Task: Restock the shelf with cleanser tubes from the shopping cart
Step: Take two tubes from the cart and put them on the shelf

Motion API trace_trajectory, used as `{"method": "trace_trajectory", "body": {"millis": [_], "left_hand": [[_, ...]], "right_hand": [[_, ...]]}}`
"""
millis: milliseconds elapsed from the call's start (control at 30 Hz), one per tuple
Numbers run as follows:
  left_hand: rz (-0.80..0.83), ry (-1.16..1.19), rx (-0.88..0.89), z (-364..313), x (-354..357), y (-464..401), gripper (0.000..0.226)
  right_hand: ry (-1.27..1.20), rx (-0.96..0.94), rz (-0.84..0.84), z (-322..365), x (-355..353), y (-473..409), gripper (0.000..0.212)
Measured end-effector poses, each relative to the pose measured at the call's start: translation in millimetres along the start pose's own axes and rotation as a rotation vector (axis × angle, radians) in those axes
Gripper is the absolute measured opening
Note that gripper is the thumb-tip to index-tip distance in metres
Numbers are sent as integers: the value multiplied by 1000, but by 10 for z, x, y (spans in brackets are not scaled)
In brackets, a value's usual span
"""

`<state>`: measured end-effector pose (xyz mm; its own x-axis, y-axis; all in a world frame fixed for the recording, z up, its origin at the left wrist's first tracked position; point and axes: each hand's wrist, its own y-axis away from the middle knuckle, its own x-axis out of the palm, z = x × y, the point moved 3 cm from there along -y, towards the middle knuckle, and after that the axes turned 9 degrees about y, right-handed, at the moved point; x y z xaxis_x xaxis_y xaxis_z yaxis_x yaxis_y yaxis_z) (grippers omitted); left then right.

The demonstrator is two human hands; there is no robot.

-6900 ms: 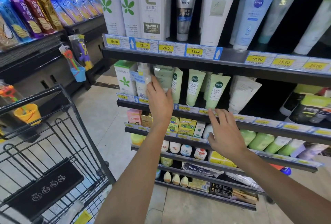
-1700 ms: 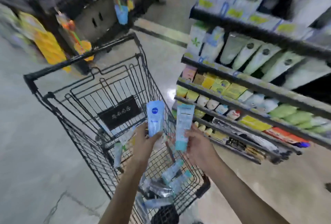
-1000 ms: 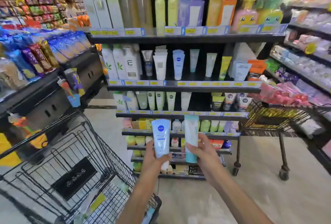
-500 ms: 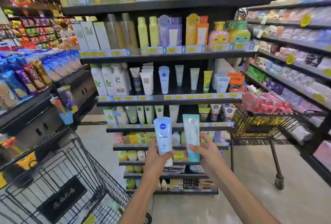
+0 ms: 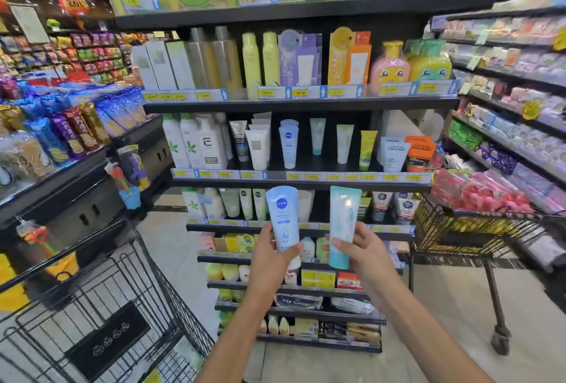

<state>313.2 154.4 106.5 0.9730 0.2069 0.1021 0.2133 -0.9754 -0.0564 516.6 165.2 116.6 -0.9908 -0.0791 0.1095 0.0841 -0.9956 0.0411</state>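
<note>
The left hand [image 5: 269, 257] grips an upright blue tube [image 5: 282, 217]. The right hand [image 5: 364, 255] grips a teal tube [image 5: 343, 223] beside it, facing the shelf [image 5: 301, 183].

The black shelf [image 5: 306, 182] carries upright cleanser tubes [image 5: 288, 143], white bottles [image 5: 191, 142] and yellow price tags [image 5: 312, 176].

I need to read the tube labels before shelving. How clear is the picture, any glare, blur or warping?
Head view: blue tube in the left hand is sharp, logo readable; teal tube in the right hand has glare washing out its print. Edges are soft and smeared, and the wide lens bows the shelves and cart.
</note>
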Motion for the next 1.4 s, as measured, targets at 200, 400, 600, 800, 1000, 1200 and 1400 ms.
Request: {"method": "trace_trajectory", "body": {"millis": [200, 400, 600, 800, 1000, 1200, 1400], "left_hand": [[-1, -72, 55, -70, 107, -700, 55], [-31, -75, 130, -208, 204, -1522, 54], [-58, -131, 221, -304, 328, -2272, 55], [-147, -262, 258, -201, 442, -2926, 57], [-184, -371, 228, -48, 513, -3366, 52], [-178, -555, 198, 146, 575, -3504, 50], [-195, -667, 171, 186, 546, -3535, 52]], "right_hand": [[19, -6, -22, 33, -79, -566, 43], [11, 13, -34, 87, -111, -1192, 46], [9, 13, -72, 62, -105, -1609, 46], [3, 17, -87, 74, -140, -1858, 46], [40, -7, -70, 91, -193, -2065, 42], [48, -16, -65, 97, -269, -2244, 44], [50, -12, -57, 62, -304, -2404, 44]]}}
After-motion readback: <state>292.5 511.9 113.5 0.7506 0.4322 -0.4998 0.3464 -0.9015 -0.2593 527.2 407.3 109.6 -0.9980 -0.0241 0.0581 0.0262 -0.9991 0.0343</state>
